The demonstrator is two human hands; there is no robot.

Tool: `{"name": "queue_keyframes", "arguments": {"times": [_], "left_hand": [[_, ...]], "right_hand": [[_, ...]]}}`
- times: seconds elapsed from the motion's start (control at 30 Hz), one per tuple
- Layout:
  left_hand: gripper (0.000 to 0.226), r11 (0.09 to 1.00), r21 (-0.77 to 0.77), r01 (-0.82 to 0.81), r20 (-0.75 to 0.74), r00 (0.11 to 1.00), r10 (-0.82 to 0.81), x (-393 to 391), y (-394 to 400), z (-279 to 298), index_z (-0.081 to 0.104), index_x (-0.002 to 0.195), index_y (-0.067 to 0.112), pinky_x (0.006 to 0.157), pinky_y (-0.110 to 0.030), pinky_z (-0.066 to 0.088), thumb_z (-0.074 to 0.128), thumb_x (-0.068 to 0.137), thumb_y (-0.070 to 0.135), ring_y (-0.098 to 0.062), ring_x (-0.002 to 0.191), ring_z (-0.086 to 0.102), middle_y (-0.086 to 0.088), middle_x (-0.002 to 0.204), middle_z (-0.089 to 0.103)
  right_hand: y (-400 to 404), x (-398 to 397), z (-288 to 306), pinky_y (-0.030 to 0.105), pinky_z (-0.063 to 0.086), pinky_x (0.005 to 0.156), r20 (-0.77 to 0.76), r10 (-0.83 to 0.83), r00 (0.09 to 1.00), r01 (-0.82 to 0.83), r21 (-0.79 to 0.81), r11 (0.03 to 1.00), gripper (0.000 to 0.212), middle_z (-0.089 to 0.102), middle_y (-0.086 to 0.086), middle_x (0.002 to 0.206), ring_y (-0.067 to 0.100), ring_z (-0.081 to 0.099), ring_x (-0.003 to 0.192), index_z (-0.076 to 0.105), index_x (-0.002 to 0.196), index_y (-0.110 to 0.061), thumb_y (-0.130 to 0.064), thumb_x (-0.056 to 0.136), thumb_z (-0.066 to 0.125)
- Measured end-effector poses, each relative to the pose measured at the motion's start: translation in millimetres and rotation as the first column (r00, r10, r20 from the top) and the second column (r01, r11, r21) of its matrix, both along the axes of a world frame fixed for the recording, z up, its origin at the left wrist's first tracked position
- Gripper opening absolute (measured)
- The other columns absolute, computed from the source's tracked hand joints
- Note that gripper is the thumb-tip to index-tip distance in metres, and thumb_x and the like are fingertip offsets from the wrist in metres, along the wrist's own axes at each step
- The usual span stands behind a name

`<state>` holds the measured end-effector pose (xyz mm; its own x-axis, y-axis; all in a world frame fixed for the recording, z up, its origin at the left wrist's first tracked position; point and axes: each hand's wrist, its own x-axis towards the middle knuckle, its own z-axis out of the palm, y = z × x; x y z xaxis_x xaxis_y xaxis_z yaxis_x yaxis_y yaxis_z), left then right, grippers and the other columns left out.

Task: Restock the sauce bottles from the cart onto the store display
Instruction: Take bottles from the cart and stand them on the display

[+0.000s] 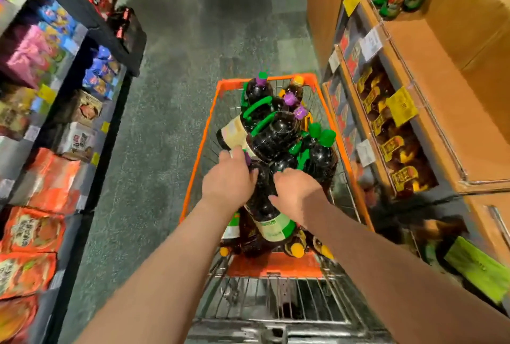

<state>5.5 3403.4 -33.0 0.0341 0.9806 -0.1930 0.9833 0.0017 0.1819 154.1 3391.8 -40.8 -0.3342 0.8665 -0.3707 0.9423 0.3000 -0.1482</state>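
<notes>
Ctr frame: orange-rimmed wire cart (331, 122) w/ glossy dark sauce bottles (276, 133). Left hand (229, 178) & right hand (296, 191), fingers curled, grip a rounded bottle (262, 200), green-white label.

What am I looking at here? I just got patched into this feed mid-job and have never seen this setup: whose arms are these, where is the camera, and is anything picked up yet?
There is no machine: a person works with bare hands, and the single picture comes from a wide-angle camera on their head, looking forward and down. Both arms reach into an orange shopping cart piled with dark sauce bottles with green, purple and yellow caps. The left hand and right hand are both on one large dark bottle lying on the pile near the cart's near end; whether the fingers have closed round it I cannot tell, and it is not lifted clear. On the person's right is the store display with bottled sauces. On the left are shelves of snack packets.
</notes>
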Motion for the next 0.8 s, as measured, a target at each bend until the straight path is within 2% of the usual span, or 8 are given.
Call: {"name": "queue_keyframes", "arguments": {"times": [0.13, 0.3, 0.37, 0.5, 0.6, 0.67, 0.73, 0.8], "left_hand": [[0.049, 0.998, -0.03, -0.056, -0.04, 0.998, 0.055, 3.2, 23.5, -26.3, 0.042, 0.119, 0.01, 0.071, -0.041, 0.044, 0.041, 0.097, 0.054, -0.039, 0.1, 0.06, -0.017, 0.115, 0.053], [0.038, 0.99, -0.047, -0.134, 0.017, 0.991, 0.135, 3.8, 37.2, -44.5, 0.038, 0.107, 0.013, 0.065, -0.037, 0.036, 0.043, 0.098, 0.05, -0.039, 0.096, 0.06, -0.018, 0.105, 0.059], [0.036, 0.989, -0.052, -0.139, 0.032, 0.989, 0.141, 5.9, 38.7, -45.9, 0.037, 0.104, 0.014, 0.064, -0.036, 0.036, 0.043, 0.098, 0.048, -0.038, 0.095, 0.06, -0.017, 0.103, 0.061], [0.036, 1.0, 0.025, -0.014, -0.071, 0.997, 0.015, 18.9, 23.4, -42.5, 0.039, 0.115, 0.012, 0.059, -0.033, 0.034, 0.041, 0.099, 0.044, -0.035, 0.085, 0.064, -0.011, 0.093, 0.065], [0.03, 0.995, 0.074, 0.074, -0.112, 0.992, -0.066, 24.1, 7.6, -38.7, 0.039, 0.111, 0.014, 0.055, -0.032, 0.03, 0.038, 0.099, 0.042, -0.032, 0.073, 0.062, -0.008, 0.087, 0.066], [0.029, 0.984, 0.122, 0.132, -0.137, 0.984, -0.115, 24.7, -4.2, -35.0, 0.04, 0.107, 0.015, 0.053, -0.032, 0.03, 0.037, 0.099, 0.042, -0.031, 0.069, 0.062, -0.007, 0.083, 0.065], [0.029, 0.975, 0.152, 0.159, -0.16, 0.978, -0.134, 25.0, -17.6, -29.4, 0.043, 0.104, 0.016, 0.051, -0.031, 0.031, 0.039, 0.097, 0.044, -0.032, 0.069, 0.065, -0.006, 0.079, 0.065], [0.028, 0.966, 0.178, 0.185, -0.159, 0.975, -0.158, 25.6, -31.8, -25.2, 0.046, 0.096, 0.017, 0.048, -0.029, 0.029, 0.045, 0.093, 0.045, -0.03, 0.06, 0.064, -0.004, 0.069, 0.063]], "right_hand": [[18.2, -2.2, -28.5, 0.03, 0.043, 0.085, 0.026, -0.012, 1.0, 0.011, 0.041, 0.999, 0.058, 0.055, 0.012, 0.118, 0.026, 0.053, 0.108, 0.048, 0.123, -0.004, -0.055, 0.095, 0.045], [24.4, -6.8, -62.7, 0.031, 0.046, 0.07, -0.117, -0.159, 0.98, 0.152, -0.071, 0.986, 0.078, 0.057, 0.01, 0.109, 0.027, 0.06, 0.099, 0.045, 0.122, -0.009, -0.07, 0.075, 0.062], [25.3, -8.6, -70.5, 0.034, 0.049, 0.073, -0.172, -0.207, 0.963, 0.187, -0.129, 0.974, 0.085, 0.055, 0.01, 0.112, 0.028, 0.059, 0.1, 0.042, 0.125, -0.011, -0.068, 0.068, 0.07], [17.4, -6.0, -72.7, 0.04, 0.049, 0.09, -0.308, -0.319, 0.897, 0.243, -0.26, 0.935, 0.111, 0.047, 0.01, 0.125, 0.029, 0.052, 0.112, 0.027, 0.14, -0.014, -0.062, 0.056, 0.081], [4.5, -5.2, -64.6, 0.041, 0.045, 0.098, -0.43, -0.336, 0.838, 0.231, -0.28, 0.932, 0.112, 0.041, 0.01, 0.136, 0.029, 0.047, 0.121, 0.018, 0.147, -0.019, -0.052, 0.061, 0.082], [-8.0, -6.7, -58.8, 0.037, 0.043, 0.101, -0.479, -0.371, 0.795, 0.27, -0.268, 0.925, 0.111, 0.036, 0.007, 0.143, 0.026, 0.044, 0.126, 0.016, 0.15, -0.02, -0.044, 0.064, 0.083], [-22.0, -7.7, -56.9, 0.035, 0.043, 0.101, -0.514, -0.366, 0.776, 0.282, -0.236, 0.93, 0.108, 0.039, 0.007, 0.142, 0.024, 0.046, 0.126, 0.024, 0.148, -0.016, -0.042, 0.063, 0.084], [-36.3, -6.3, -57.3, 0.037, 0.049, 0.093, -0.546, -0.337, 0.767, 0.282, -0.186, 0.941, 0.101, 0.05, 0.008, 0.13, 0.023, 0.054, 0.115, 0.036, 0.141, -0.013, -0.048, 0.059, 0.083]]}}
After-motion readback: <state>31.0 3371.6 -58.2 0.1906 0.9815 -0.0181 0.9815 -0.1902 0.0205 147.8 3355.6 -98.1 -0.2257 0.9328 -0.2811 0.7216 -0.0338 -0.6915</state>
